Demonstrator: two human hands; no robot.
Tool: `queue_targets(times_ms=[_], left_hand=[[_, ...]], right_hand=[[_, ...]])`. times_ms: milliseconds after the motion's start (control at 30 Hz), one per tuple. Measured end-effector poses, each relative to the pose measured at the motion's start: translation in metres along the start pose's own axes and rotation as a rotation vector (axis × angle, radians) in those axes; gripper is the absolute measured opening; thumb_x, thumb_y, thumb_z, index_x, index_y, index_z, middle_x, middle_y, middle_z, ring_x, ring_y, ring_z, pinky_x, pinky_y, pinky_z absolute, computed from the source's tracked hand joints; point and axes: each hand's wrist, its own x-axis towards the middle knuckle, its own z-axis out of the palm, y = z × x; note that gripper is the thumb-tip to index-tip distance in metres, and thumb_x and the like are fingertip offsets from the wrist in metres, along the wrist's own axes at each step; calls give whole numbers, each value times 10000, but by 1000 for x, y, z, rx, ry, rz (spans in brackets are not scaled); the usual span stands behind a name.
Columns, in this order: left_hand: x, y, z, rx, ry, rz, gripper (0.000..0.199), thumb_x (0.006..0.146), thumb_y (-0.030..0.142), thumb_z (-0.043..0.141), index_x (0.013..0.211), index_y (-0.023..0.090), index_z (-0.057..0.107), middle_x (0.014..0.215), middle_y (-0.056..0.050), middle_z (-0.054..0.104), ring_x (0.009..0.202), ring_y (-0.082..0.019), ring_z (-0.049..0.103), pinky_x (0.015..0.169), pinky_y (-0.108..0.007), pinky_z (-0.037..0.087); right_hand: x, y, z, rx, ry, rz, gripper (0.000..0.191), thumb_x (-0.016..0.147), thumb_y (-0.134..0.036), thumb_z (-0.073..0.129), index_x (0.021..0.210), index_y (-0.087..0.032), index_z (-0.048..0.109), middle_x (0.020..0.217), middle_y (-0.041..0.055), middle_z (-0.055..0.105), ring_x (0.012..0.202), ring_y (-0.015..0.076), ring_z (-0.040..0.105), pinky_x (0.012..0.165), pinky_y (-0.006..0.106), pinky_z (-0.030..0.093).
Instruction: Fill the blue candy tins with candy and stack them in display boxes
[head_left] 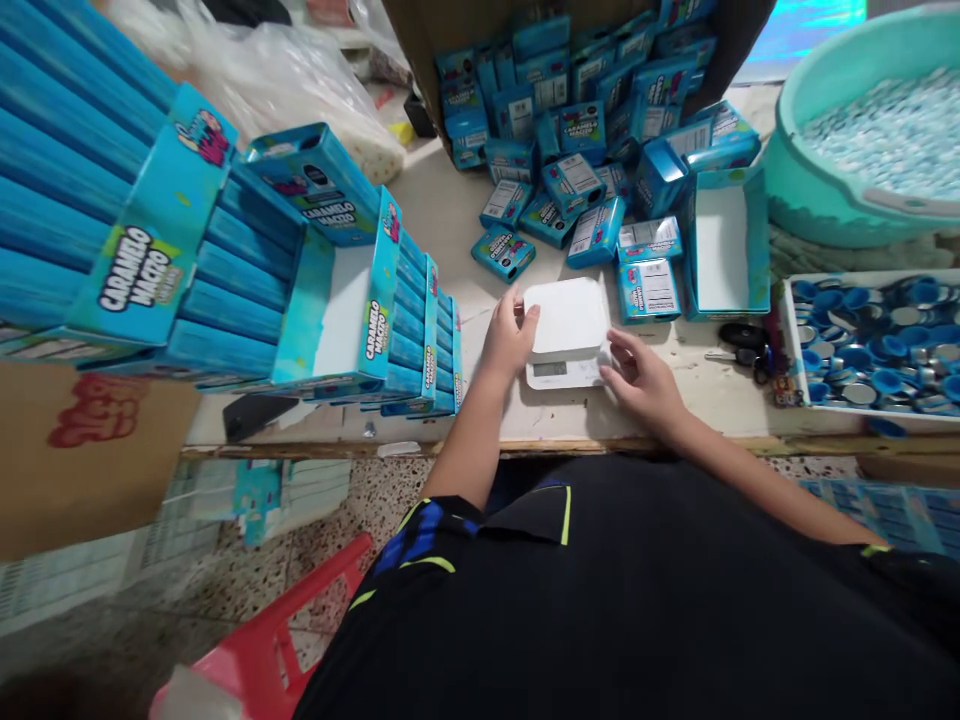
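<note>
A white digital kitchen scale (567, 325) lies flat on the worktop in front of me, with a small grey display at its near side and a bare weighing plate. At its left edge my left hand (510, 338) grips it, thumb and fingers bent against the side. My right hand (643, 378) holds the right front corner between thumb and fingers. Just beyond the scale lie several small blue candy boxes (646, 290), some on their sides. To their right sits an open blue display box (721, 245) with a white inside.
Stacked blue display trays (150, 270) rise on the left. Behind, a cardboard carton (416, 60) spills small boxes. On the right are a turquoise tub (802, 190) of pale candies, a white tray (793, 345) of blue-and-silver lids, and scissors (739, 355). A red plastic chair (262, 640) stands below left.
</note>
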Motion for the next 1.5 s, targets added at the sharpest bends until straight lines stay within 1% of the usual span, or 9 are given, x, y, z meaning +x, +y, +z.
queue_targets(times_ms=[200, 267, 367, 467, 567, 700, 967, 1267, 1500], left_hand=[[3, -2, -3, 21, 30, -30, 545, 982, 513, 526, 1410, 181, 463, 1257, -183, 650, 1004, -228, 680, 918, -414, 557], [2, 1, -5, 62, 68, -61, 521, 990, 482, 523, 1409, 175, 476, 1215, -166, 669, 1043, -236, 669, 947, -407, 538], [1, 9, -12, 146, 152, -110, 485, 1005, 429, 500, 1396, 143, 509, 1196, -167, 674, 1160, -252, 630, 1040, -398, 488], [0, 13, -19, 215, 234, -119, 463, 1002, 408, 505, 1376, 138, 541, 1258, -180, 643, 1213, -261, 600, 1084, -397, 463], [2, 9, -24, 172, 278, -130, 443, 998, 397, 523, 1375, 165, 547, 1304, -168, 625, 1247, -256, 587, 1107, -397, 455], [7, 3, -27, 36, 284, -217, 451, 1004, 400, 520, 1372, 141, 544, 1325, -183, 621, 1224, -249, 616, 1086, -381, 479], [3, 3, -25, 31, 248, -232, 446, 1013, 414, 498, 1362, 142, 553, 1334, -176, 621, 1230, -239, 617, 1085, -370, 479], [-2, 18, -25, 179, 187, -220, 456, 1007, 394, 502, 1398, 160, 509, 1398, -177, 573, 1328, -250, 539, 1146, -382, 434], [-2, 19, -25, 218, 188, -209, 458, 1007, 384, 503, 1396, 141, 504, 1385, -192, 570, 1320, -259, 540, 1135, -390, 441]], right_hand=[[18, -6, 12, -246, -121, -33, 906, 757, -438, 753, 1533, -139, 392, 1267, 209, 616, 1202, 422, 547, 1032, 630, 458], [25, -11, 18, -305, -139, -2, 971, 739, -465, 752, 1551, -124, 343, 1301, 224, 570, 1233, 439, 506, 1039, 628, 442], [36, -23, 25, -403, -223, 38, 957, 775, -486, 695, 1554, -91, 304, 1334, 238, 527, 1277, 444, 458, 1058, 596, 427], [50, -36, 28, -476, -324, 31, 885, 806, -488, 657, 1520, -69, 342, 1307, 241, 545, 1253, 432, 478, 1055, 551, 436], [64, -45, 32, -496, -381, 34, 819, 817, -467, 648, 1484, -69, 388, 1299, 241, 560, 1242, 429, 495, 1036, 534, 451], [75, -44, 38, -459, -361, 83, 819, 815, -435, 652, 1507, -94, 380, 1327, 226, 555, 1273, 422, 496, 1045, 527, 449], [73, -34, 40, -280, -377, 128, 851, 780, -420, 681, 1532, -157, 381, 1392, 193, 561, 1226, 385, 578, 1009, 495, 498], [74, -32, 47, -285, -345, 223, 948, 724, -393, 729, 1571, -195, 349, 1412, 195, 538, 1265, 441, 540, 1062, 630, 431], [75, -17, 43, -20, -387, 234, 986, 694, -362, 765, 1570, -206, 340, 1332, 152, 596, 1097, 359, 639, 945, 536, 548]])
